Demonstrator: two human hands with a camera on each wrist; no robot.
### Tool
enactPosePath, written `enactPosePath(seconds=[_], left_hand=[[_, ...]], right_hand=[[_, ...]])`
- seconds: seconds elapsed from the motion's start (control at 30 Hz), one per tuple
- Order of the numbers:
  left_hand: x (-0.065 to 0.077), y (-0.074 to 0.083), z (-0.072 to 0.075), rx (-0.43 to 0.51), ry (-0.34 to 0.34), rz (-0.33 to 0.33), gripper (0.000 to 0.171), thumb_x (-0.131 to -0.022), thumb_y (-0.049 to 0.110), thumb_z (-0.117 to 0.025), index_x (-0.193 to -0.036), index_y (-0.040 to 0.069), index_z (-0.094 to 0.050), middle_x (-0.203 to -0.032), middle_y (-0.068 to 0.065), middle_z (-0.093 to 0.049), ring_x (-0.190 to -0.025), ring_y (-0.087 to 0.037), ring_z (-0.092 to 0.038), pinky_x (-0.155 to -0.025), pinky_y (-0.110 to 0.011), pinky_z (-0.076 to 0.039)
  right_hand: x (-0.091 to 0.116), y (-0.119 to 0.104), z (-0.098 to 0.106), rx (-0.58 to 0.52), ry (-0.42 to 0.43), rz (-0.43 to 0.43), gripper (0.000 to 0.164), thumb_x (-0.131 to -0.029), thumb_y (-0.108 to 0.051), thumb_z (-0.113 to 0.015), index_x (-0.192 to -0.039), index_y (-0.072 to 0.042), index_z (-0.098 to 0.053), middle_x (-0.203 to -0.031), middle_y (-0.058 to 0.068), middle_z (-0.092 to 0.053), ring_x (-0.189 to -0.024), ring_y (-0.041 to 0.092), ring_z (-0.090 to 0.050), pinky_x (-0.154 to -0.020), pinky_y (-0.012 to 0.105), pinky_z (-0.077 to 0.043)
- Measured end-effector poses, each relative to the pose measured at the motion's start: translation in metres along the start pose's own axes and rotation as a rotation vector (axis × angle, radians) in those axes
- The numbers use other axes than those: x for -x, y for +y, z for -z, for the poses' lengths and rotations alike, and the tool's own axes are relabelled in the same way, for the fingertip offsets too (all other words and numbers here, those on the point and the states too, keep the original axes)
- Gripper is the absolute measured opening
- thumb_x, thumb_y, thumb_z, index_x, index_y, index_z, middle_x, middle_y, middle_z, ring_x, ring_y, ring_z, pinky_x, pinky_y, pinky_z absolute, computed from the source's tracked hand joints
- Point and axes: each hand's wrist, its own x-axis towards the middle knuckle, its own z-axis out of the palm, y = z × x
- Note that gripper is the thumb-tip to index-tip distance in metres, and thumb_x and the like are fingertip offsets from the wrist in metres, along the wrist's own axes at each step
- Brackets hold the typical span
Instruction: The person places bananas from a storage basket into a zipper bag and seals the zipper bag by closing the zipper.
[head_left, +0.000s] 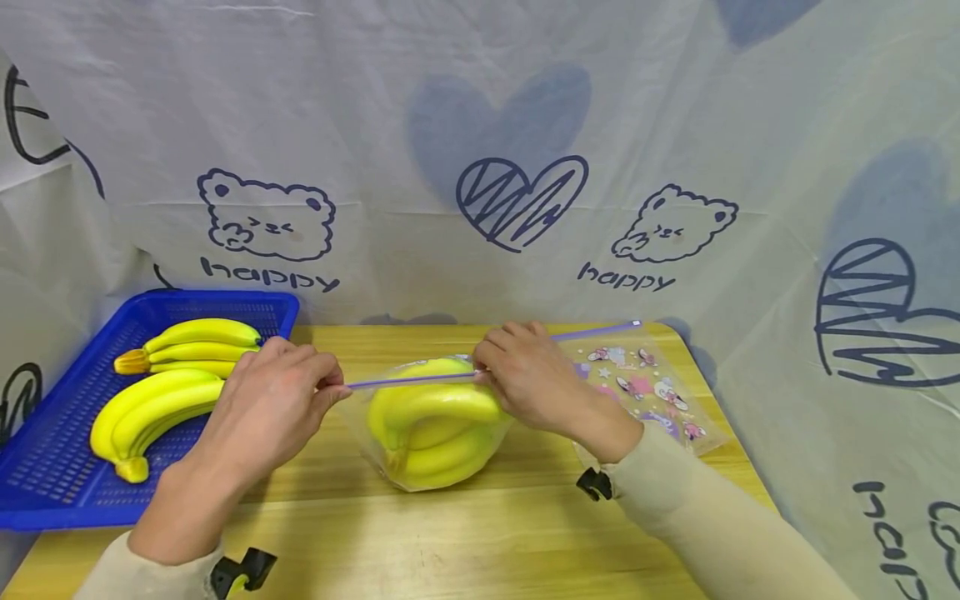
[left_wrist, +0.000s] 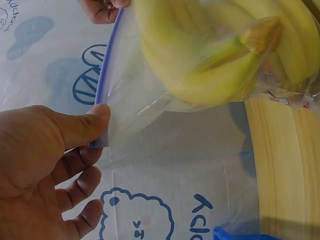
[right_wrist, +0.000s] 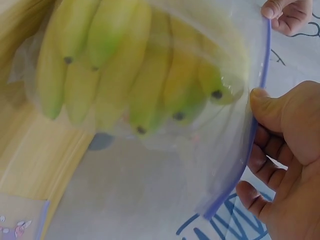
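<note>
A clear zip bag (left_wrist: 135, 100) with a purple zip strip (head_left: 412, 380) holds several yellow bananas (head_left: 435, 425), seen through the plastic. My left hand (head_left: 273, 400) pinches one end of the strip between thumb and index finger, as the left wrist view shows close up. Farther along the same strip, my right hand (head_left: 536, 383) pinches it between thumb and fingers. In the right wrist view, part of the strip (right_wrist: 220, 202) runs on past the right hand's thumb. Between the two hands the strip is stretched nearly straight above the bananas.
At the left stands a blue basket (head_left: 52, 442) with two bunches of bananas (head_left: 153, 412) in it. A second zip bag (head_left: 652, 387), printed with cartoon figures, lies flat on the wooden table (head_left: 450, 542) at the right. A printed white cloth (head_left: 390, 250) hangs behind.
</note>
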Motion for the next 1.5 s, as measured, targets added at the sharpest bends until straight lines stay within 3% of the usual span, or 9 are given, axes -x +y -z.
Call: enactPosePath(seconds=[0.37,0.8,0.97,1.1,1.23,1.3,1.4,1.5], left_hand=[[0.002,-0.006,0.0,0.0,0.001,0.015,0.01,-0.091,0.019,-0.083,-0.087,0.018,-0.074,-0.083,0.004,-0.069,-0.091,-0.027,-0.059,-0.074,-0.046,-0.043],[-0.001,-0.017,0.0,-0.001,0.054,-0.024,0.012,-0.09,0.018,-0.083,-0.085,0.017,-0.072,-0.082,0.004,-0.069,-0.08,-0.023,-0.053,-0.066,-0.036,-0.038],[-0.013,-0.019,-0.001,-0.008,0.048,-0.017,0.011,-0.092,0.019,-0.082,-0.087,0.015,-0.073,-0.081,0.002,-0.067,-0.079,-0.025,-0.051,-0.064,-0.036,-0.037],[-0.032,-0.027,-0.008,-0.019,0.028,0.018,0.008,-0.096,0.019,-0.077,-0.092,0.013,-0.074,-0.084,-0.002,-0.066,-0.082,-0.03,-0.053,-0.065,-0.041,-0.042],[-0.055,-0.036,-0.019,-0.013,0.069,0.081,0.009,-0.101,0.018,-0.072,-0.097,0.01,-0.073,-0.093,-0.009,-0.067,-0.092,-0.036,-0.058,-0.076,-0.051,-0.049],[-0.06,-0.039,-0.024,-0.002,0.099,0.1,0.01,-0.101,0.018,-0.071,-0.099,0.008,-0.072,-0.097,-0.011,-0.066,-0.096,-0.038,-0.058,-0.081,-0.054,-0.049],[-0.054,-0.042,-0.033,-0.011,0.108,0.077,0.008,-0.1,0.016,-0.073,-0.098,0.008,-0.072,-0.096,-0.012,-0.065,-0.093,-0.038,-0.058,-0.079,-0.054,-0.049],[-0.033,-0.04,-0.048,-0.037,0.054,0.018,0.007,-0.096,0.015,-0.077,-0.096,0.009,-0.073,-0.092,-0.009,-0.066,-0.087,-0.035,-0.058,-0.073,-0.05,-0.049]], right_hand=[[0.016,0.018,0.006,-0.001,-0.023,-0.03,0.014,-0.099,-0.026,-0.073,-0.102,-0.013,-0.069,-0.102,0.0,-0.07,-0.097,0.024,-0.063,-0.083,0.039,-0.045],[0.033,0.04,0.018,-0.024,-0.059,-0.097,0.01,-0.102,-0.023,-0.069,-0.102,-0.013,-0.068,-0.1,0.0,-0.068,-0.096,0.024,-0.062,-0.084,0.041,-0.046],[0.025,0.048,0.022,-0.069,-0.075,-0.15,0.012,-0.103,-0.021,-0.068,-0.102,-0.009,-0.068,-0.095,0.003,-0.066,-0.085,0.023,-0.062,-0.083,0.044,-0.053],[0.012,0.058,0.013,-0.046,-0.045,-0.207,0.014,-0.104,-0.022,-0.067,-0.102,-0.008,-0.068,-0.092,0.006,-0.065,-0.081,0.024,-0.061,-0.079,0.046,-0.054],[-0.001,0.067,-0.002,0.002,0.095,-0.254,0.015,-0.104,-0.02,-0.066,-0.102,-0.005,-0.067,-0.092,0.009,-0.064,-0.08,0.028,-0.062,-0.076,0.046,-0.053],[-0.005,0.068,-0.008,0.014,0.171,-0.264,0.015,-0.105,-0.019,-0.066,-0.102,-0.004,-0.066,-0.093,0.01,-0.063,-0.079,0.029,-0.062,-0.075,0.046,-0.053],[-0.001,0.066,-0.02,0.046,0.208,-0.255,0.015,-0.104,-0.02,-0.067,-0.102,-0.005,-0.066,-0.093,0.009,-0.063,-0.081,0.03,-0.063,-0.075,0.046,-0.052],[0.016,0.059,-0.035,0.063,0.141,-0.22,0.012,-0.102,-0.019,-0.068,-0.101,-0.008,-0.068,-0.092,0.006,-0.065,-0.083,0.027,-0.063,-0.074,0.044,-0.051]])
